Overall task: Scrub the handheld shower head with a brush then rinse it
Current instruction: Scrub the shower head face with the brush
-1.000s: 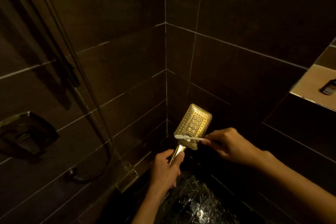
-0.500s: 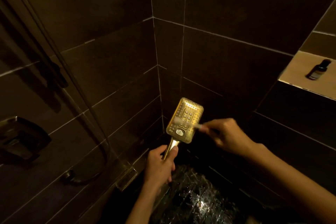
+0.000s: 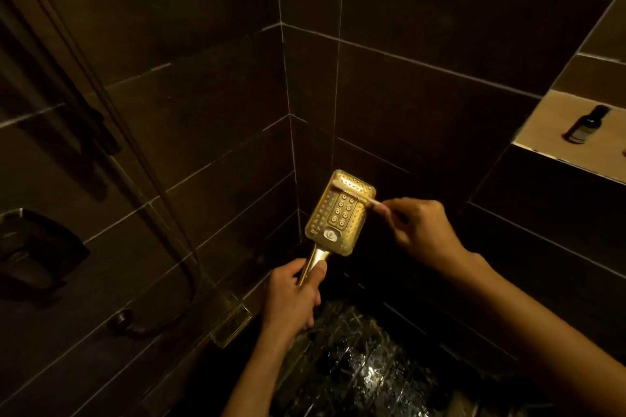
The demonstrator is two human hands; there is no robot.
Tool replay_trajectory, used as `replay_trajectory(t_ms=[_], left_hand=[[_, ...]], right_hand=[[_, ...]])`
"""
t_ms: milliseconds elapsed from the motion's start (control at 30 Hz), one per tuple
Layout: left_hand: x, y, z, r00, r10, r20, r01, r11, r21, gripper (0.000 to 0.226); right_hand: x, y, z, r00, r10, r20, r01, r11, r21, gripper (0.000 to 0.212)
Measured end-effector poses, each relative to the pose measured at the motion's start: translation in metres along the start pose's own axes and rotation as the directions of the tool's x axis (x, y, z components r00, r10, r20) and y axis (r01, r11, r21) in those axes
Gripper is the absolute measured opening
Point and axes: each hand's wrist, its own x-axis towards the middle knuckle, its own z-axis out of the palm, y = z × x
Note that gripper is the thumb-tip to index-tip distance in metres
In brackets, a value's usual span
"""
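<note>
Shower head: the gold shower head (image 3: 338,213) is held up in the tiled corner, low over the wet floor (image 3: 355,359), nozzle face turned toward the camera, probably so the holes can be seen and drips fall below.
Left hand: the left hand (image 3: 293,298) has its fingers curled round the handle, thumb up along it, which steadies the head against the scrubbing.
Right hand: the right hand (image 3: 420,230) pinches the thin brush (image 3: 359,194) near its end for light strokes.
Brush: its tip lies across the upper rows of holes.
Stage: scrubbing under way; the rinse is not yet done.
Nearby: the hose (image 3: 162,213) hangs at left, and a dark bottle (image 3: 586,123) stands in the wall niche.
</note>
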Motion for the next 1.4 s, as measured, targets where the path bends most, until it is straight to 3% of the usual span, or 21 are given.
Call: replay_trajectory(t_ms=[33,133,167,267,400,533,667,700,800,833,933,967,1067,1100,1200,1233,1333,1400], left_hand=[[-0.001,0.001,0.000,1.000,0.000,0.000,0.000,1.000,-0.002,0.018],[-0.002,0.003,0.000,1.000,0.002,-0.012,-0.002,1.000,-0.009,0.018],[-0.002,0.004,-0.001,1.000,0.003,-0.012,-0.003,1.000,-0.015,0.017],[-0.001,0.005,-0.001,1.000,0.005,-0.002,-0.005,1.000,-0.022,0.017],[-0.003,0.002,0.002,1.000,0.008,-0.005,-0.008,1.000,-0.022,0.019],[-0.004,0.000,0.003,1.000,0.010,0.007,-0.010,1.000,-0.017,0.019],[-0.007,-0.002,0.004,1.000,0.012,0.005,-0.012,0.999,-0.037,0.018],[-0.008,-0.001,0.004,1.000,0.013,0.009,-0.013,0.999,-0.042,0.018],[-0.008,-0.001,0.003,1.000,0.008,0.016,-0.008,0.999,-0.035,0.018],[-0.009,0.000,0.004,1.000,0.007,0.016,-0.007,0.999,-0.033,0.018],[-0.011,0.000,0.005,1.000,0.009,0.022,-0.008,0.999,-0.032,0.017],[-0.011,0.000,0.005,1.000,0.008,0.025,-0.007,1.000,-0.031,0.017],[-0.011,-0.001,0.005,0.999,0.004,0.035,-0.003,1.000,-0.020,0.018],[-0.012,-0.001,0.005,0.999,0.002,0.037,-0.001,1.000,-0.019,0.018],[-0.014,0.000,0.004,0.999,0.003,0.036,-0.002,0.999,-0.033,0.019],[-0.014,0.001,0.004,0.999,0.004,0.038,-0.003,0.999,-0.037,0.019],[-0.015,0.001,0.004,0.999,0.004,0.049,-0.003,0.999,-0.034,0.019],[-0.017,0.001,0.004,0.998,0.001,0.055,0.002,0.999,-0.045,0.019]], right_hand=[[0.001,-0.001,-0.001,0.999,-0.025,0.020,0.025,1.000,0.010,0.058],[-0.008,-0.007,0.003,0.941,-0.204,0.268,0.189,0.979,0.080,0.045],[-0.007,-0.005,0.003,0.949,-0.184,0.257,0.176,0.983,0.054,0.044],[0.004,0.004,-0.008,0.999,-0.001,0.036,0.002,1.000,-0.030,0.043],[-0.008,-0.009,-0.001,0.940,-0.197,0.280,0.192,0.980,0.044,0.047],[0.003,0.006,-0.014,0.997,-0.031,0.076,0.035,0.997,-0.062,0.061],[-0.012,-0.002,-0.010,0.921,-0.204,0.331,0.203,0.978,0.039,0.039],[-0.011,0.001,-0.011,0.933,-0.186,0.309,0.192,0.981,0.012,0.043],[0.000,0.010,-0.025,0.998,-0.018,0.066,0.023,0.997,-0.074,0.050],[0.000,0.009,-0.026,0.996,-0.034,0.086,0.040,0.997,-0.072,0.045],[-0.013,-0.001,-0.015,0.924,-0.199,0.328,0.212,0.977,-0.002,0.035],[-0.012,0.001,-0.015,0.926,-0.186,0.328,0.204,0.979,-0.021,0.037],[0.003,0.011,-0.029,0.997,-0.021,0.073,0.028,0.995,-0.094,0.055],[0.003,0.011,-0.030,0.995,-0.035,0.088,0.042,0.996,-0.079,0.054],[-0.013,-0.001,-0.017,0.918,-0.203,0.340,0.215,0.977,0.001,0.036],[-0.013,0.000,-0.015,0.922,-0.198,0.333,0.214,0.977,-0.014,0.037],[0.001,0.006,-0.026,0.997,-0.027,0.077,0.036,0.993,-0.109,0.057],[-0.001,0.003,-0.024,0.982,-0.085,0.167,0.096,0.994,-0.058,0.051]])
